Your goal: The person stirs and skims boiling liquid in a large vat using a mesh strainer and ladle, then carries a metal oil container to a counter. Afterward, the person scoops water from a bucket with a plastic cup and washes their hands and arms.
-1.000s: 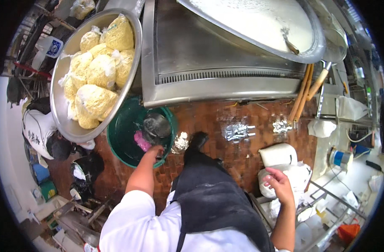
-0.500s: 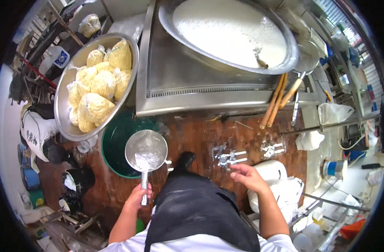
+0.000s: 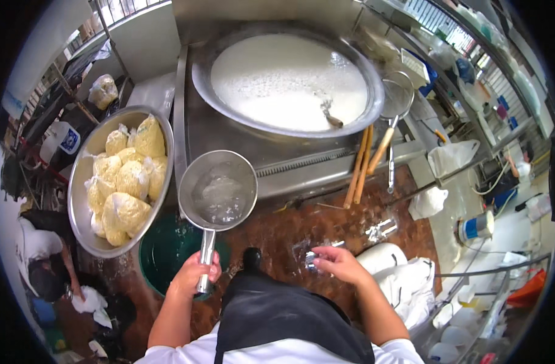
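Observation:
My left hand (image 3: 195, 274) grips the metal handle of a large round dipper (image 3: 218, 189), which holds some clear liquid. The dipper is raised between a green tub (image 3: 168, 258) on the floor and the front edge of a steel stove (image 3: 277, 182). My right hand (image 3: 338, 265) hangs over the floor with thumb and fingers apart, holding nothing. Ahead, a wide metal pan (image 3: 219, 104) on the stove is full of white, frothy liquid. A dark-handled tool (image 3: 333, 121) stands partly sunk in it at the near right.
Left of the stove, a big metal basin (image 3: 81, 197) holds several bags (image 3: 127, 209) of pale yellow crumbs. Long wooden sticks (image 3: 358, 167) and a wood-handled strainer (image 3: 382, 148) lean at the stove's right. White sacks (image 3: 405, 285) lie right. A person (image 3: 40, 252) bends at far left.
My left hand has lifted the dipper up and away from above the green tub, toward the stove. My right hand has shifted slightly left and down. The head view has tilted up.

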{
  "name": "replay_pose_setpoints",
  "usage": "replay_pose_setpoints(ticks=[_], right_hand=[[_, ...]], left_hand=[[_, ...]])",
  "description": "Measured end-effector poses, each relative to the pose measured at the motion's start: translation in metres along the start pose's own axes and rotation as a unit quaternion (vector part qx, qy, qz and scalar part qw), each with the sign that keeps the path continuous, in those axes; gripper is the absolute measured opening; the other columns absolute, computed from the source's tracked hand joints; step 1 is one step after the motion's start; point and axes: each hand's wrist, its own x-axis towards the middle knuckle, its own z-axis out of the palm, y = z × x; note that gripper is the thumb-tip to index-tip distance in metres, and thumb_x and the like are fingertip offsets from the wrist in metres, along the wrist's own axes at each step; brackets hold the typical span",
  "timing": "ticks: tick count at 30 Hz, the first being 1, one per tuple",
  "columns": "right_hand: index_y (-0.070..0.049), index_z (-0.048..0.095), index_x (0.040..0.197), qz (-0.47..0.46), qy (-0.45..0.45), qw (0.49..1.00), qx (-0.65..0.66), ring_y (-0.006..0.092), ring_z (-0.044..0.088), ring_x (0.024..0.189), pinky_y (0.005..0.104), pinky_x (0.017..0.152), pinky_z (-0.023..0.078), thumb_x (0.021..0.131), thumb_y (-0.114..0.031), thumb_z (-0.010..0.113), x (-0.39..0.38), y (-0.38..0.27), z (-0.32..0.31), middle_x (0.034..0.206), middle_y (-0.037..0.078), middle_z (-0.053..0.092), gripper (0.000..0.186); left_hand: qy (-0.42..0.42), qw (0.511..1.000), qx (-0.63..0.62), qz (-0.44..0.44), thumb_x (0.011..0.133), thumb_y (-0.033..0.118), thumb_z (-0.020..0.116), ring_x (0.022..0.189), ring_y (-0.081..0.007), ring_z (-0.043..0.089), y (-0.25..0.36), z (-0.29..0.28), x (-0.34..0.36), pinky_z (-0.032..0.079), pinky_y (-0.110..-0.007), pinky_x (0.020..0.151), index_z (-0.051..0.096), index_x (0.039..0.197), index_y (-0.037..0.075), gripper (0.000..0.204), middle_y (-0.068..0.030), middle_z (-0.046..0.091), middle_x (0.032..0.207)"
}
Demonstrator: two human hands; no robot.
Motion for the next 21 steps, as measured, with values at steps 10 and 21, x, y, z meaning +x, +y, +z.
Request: replay_pose_setpoints(ticks=[10,21], right_hand=[[-0.001,0.056,0.126,-0.003,0.047,0.998,0.032,0.0082,0.059,0.082,0.0239,0.074,0.049,0.089,-0.022,0.069,0.058,-0.051,0.022,0.093,0.003,0.066,0.045],[-0.002,0.057,0.126,-0.026,-0.01,0.999,0.031,0.0088,0.059,0.09,0.0245,0.077,0.049,0.087,-0.025,0.071,0.125,-0.068,0.03,0.102,0.004,0.066,0.047]], left_hand=[[-0.011,0.997,0.045,-0.066,0.074,0.007,0.065,0.056,-0.0132,0.051,0.069,-0.053,0.089,0.041,-0.025,0.05,0.051,0.094,0.006,0.024,-0.0035,0.052,0.064],[0.016,0.995,0.001,-0.096,0.074,0.003,0.063,0.055,-0.0145,0.048,0.084,-0.08,0.142,0.036,-0.027,0.049,0.051,0.093,0.006,0.022,-0.005,0.051,0.064]])
